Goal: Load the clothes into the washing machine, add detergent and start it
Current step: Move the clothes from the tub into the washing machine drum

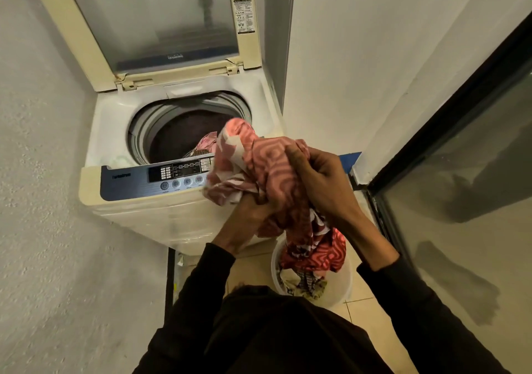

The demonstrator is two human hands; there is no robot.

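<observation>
At the left a textured wall (43,172) is running down beside the washing machine (121,206), whose lid (155,25) is standing raised and whose control panel (161,177) is facing the person along the near edge. Behind that panel the drum (178,134) is lying open, and a patterned piece (205,143) is already sitting inside it at the near right rim. Moving rightward, the left hand (247,218) is gripping the lower folds of a pink patterned cloth (259,166) from beneath, fingers curled into the fabric, while the right hand (319,180) is clutching the same cloth from above and to the right, fingers closed over a bunched fold. The cloth is hanging between the two hands with its long axis running from upper left to lower right: its upper end is already reaching over the panel's right end toward the drum, and its tail is trailing down into a white bucket (345,281) on the tiled floor (371,324), where more clothes (299,284) are waiting. The drum is lying up and to the left of both hands, with the left hand the nearer, so the coming move is probably calling for a lift up and leftward over the panel, high enough to draw the tail clear of the bucket. At far right a dark-framed glass door (460,157) is closing off the corner.
</observation>
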